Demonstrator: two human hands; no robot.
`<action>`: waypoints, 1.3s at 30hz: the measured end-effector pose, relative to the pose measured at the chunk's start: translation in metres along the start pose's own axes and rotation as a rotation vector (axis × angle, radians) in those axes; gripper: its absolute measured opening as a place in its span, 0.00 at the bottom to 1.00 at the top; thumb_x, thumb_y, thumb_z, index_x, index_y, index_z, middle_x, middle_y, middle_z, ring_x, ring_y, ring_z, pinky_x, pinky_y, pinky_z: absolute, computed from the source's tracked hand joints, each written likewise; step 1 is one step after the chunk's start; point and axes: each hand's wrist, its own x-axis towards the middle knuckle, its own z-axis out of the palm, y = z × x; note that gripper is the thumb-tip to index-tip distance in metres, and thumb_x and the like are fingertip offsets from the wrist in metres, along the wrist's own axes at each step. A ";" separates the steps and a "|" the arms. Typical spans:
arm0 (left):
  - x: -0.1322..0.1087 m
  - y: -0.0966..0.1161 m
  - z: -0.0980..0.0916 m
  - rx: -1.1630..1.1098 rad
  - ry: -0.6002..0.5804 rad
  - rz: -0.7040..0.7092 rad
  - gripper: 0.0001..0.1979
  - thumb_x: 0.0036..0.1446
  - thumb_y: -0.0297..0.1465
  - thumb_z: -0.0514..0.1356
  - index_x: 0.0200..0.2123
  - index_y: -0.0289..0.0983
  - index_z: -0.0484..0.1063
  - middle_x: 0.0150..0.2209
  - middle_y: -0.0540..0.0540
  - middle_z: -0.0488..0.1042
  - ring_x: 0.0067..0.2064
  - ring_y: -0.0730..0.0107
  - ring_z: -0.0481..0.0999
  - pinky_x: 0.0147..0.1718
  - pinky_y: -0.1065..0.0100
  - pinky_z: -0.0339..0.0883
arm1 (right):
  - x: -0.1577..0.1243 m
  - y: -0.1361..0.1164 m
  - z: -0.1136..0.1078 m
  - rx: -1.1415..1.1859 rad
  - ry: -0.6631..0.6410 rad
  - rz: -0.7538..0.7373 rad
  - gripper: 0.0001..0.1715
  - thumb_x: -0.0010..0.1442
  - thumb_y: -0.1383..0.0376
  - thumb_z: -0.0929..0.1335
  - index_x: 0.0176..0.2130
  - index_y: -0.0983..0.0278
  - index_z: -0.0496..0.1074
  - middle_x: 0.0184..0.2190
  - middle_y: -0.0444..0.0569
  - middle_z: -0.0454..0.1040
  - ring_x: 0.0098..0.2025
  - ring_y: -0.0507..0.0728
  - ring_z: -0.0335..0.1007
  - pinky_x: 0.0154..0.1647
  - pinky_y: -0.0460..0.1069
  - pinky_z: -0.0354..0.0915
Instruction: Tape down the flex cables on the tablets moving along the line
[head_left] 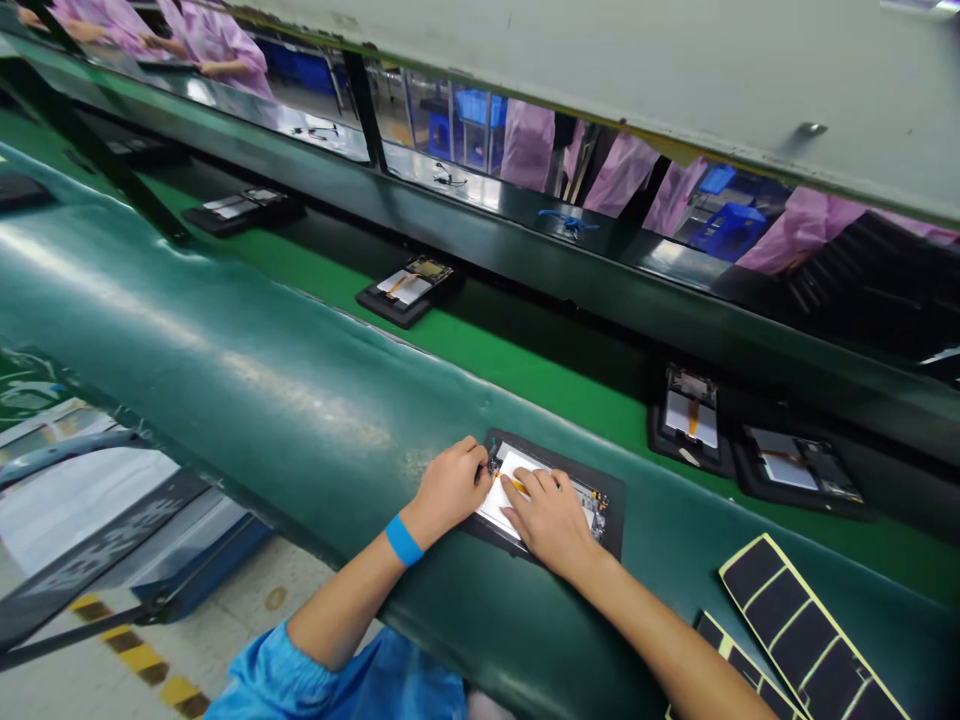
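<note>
An opened tablet-like device, with a white battery (496, 515) and a circuit board (596, 510), lies in a black tray (615, 490) on the green work surface before me. My left hand (450, 488), a blue band round its wrist, is at the device's left edge. Its fingers are curled together, and I cannot make out what they pinch. My right hand (551, 515) rests over the battery with its fingers spread, close to an orange flex cable (519, 486). The fingers partly cover the battery and cable.
Sheets of black adhesive pads (806, 630) lie at right. Beyond the table edge, a green conveyor belt (495, 365) carries similar opened devices, including one in a tray (409, 288). A dark post (97, 150) stands at left. Co-workers in pink (217, 45) are across the line.
</note>
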 end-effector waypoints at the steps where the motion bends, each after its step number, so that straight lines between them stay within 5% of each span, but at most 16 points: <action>1: -0.001 -0.002 -0.001 -0.003 0.003 0.019 0.09 0.60 0.23 0.54 0.34 0.37 0.73 0.35 0.45 0.73 0.37 0.63 0.76 0.39 0.64 0.71 | 0.001 0.000 -0.001 -0.003 -0.003 -0.006 0.21 0.69 0.58 0.69 0.58 0.64 0.71 0.51 0.55 0.76 0.45 0.61 0.68 0.46 0.57 0.57; 6: -0.019 -0.013 -0.005 -0.014 0.000 0.192 0.15 0.64 0.24 0.53 0.49 0.38 0.76 0.53 0.39 0.74 0.54 0.57 0.74 0.56 0.56 0.71 | 0.003 -0.002 -0.002 -0.017 -0.021 -0.017 0.21 0.69 0.58 0.69 0.58 0.65 0.71 0.51 0.55 0.76 0.45 0.61 0.69 0.47 0.58 0.57; 10: -0.034 -0.016 -0.003 0.141 0.003 0.383 0.20 0.66 0.25 0.52 0.58 0.37 0.72 0.63 0.34 0.67 0.63 0.48 0.68 0.59 0.47 0.69 | 0.003 -0.002 -0.003 -0.019 -0.018 -0.028 0.21 0.70 0.58 0.68 0.58 0.65 0.71 0.51 0.55 0.76 0.46 0.61 0.68 0.47 0.57 0.57; 39: -0.046 -0.005 0.003 0.371 -0.097 0.344 0.24 0.66 0.23 0.50 0.64 0.34 0.66 0.61 0.31 0.70 0.62 0.44 0.70 0.56 0.51 0.66 | 0.004 -0.005 -0.006 0.037 -0.084 -0.030 0.23 0.71 0.58 0.66 0.60 0.67 0.70 0.54 0.57 0.75 0.51 0.62 0.67 0.51 0.57 0.58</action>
